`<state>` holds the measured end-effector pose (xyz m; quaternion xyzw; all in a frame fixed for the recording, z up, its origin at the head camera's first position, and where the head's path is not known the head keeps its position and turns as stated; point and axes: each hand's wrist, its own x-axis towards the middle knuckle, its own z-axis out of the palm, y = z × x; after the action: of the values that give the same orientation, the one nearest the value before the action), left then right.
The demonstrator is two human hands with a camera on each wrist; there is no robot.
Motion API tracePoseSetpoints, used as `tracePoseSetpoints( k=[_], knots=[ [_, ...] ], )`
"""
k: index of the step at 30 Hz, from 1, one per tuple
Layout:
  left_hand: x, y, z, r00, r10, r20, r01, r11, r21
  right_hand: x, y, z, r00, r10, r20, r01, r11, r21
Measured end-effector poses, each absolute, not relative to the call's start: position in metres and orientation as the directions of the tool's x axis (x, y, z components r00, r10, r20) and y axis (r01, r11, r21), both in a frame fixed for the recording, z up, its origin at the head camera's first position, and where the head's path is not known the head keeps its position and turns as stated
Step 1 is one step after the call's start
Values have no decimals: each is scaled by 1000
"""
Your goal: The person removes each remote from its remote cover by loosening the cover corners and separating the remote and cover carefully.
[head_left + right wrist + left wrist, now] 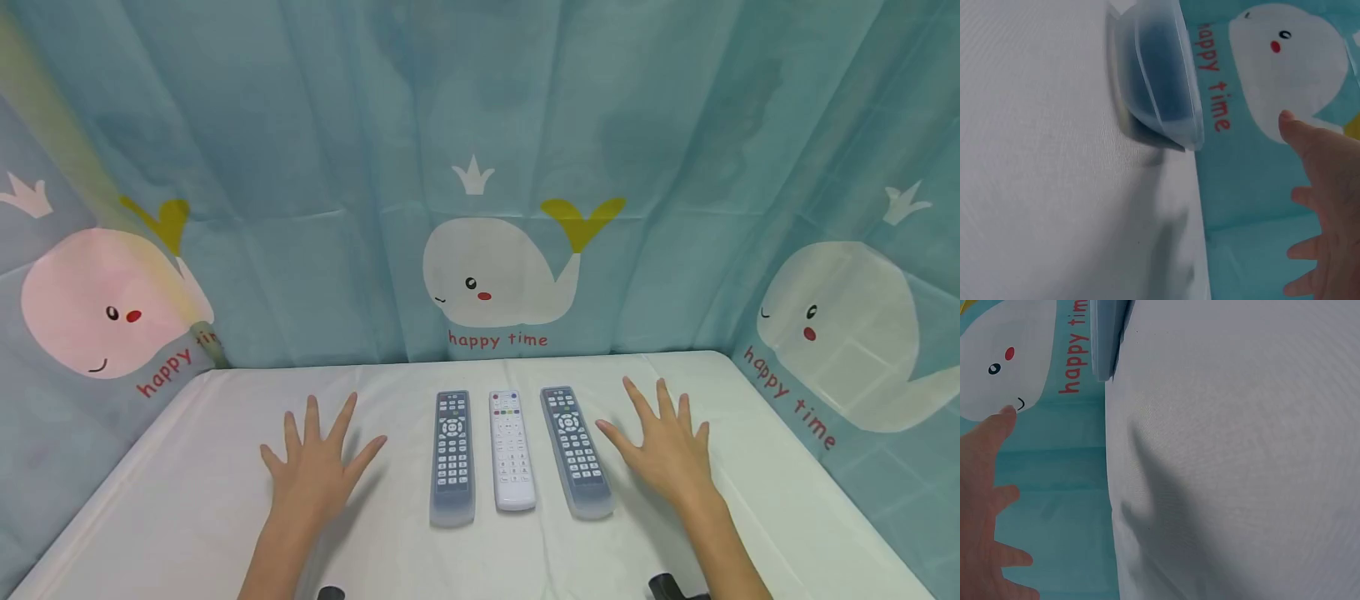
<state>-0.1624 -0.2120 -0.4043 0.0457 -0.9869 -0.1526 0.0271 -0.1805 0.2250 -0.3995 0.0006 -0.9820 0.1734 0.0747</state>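
White remote (513,450): It is laid in the middle of the row and is touched by no hand. The step seems to be a get-ready one, as nothing is gripped yet.
A grab: For a remote to be picked up, it is judged that a hand would need to be brought down and the fingers curled round its sides.
White buttons: The white one is long and thin, with a few coloured buttons seen near its far end.
Left remote (452,458): It is set apart, dark blue-grey with pale buttons, and is edged in something cloudy.
Right remote (576,454): It is made like the left one, but is slanted, with its near end turned toward the right hand.
Left hand (315,467): It is held up beside the row, fingers spread and straight, with nothing gripped.
Right hand (667,446): It is held the same way near the slanted remote, not touching.
Table (585,567): It is covered in white.
Curtain (300,275): It is hung behind, printed with whales (498,275).
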Motion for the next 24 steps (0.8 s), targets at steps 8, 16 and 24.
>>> tracePoseSetpoints(
  k=[8, 16, 24],
  knots=[
    [-162, -211, -403, -997, -73, 33, -60, 951, 303, -181, 217, -397, -987, 7, 158, -47, 941, -335],
    [-160, -211, -400, -995, -65, 70, -39, 946, 322, -182, 205, -397, -984, -16, 177, -74, 942, -327],
    [-160, -211, -400, -997, -49, 54, -28, 938, 345, -184, 190, -393, -983, -28, 183, -90, 937, -339]
  ],
)
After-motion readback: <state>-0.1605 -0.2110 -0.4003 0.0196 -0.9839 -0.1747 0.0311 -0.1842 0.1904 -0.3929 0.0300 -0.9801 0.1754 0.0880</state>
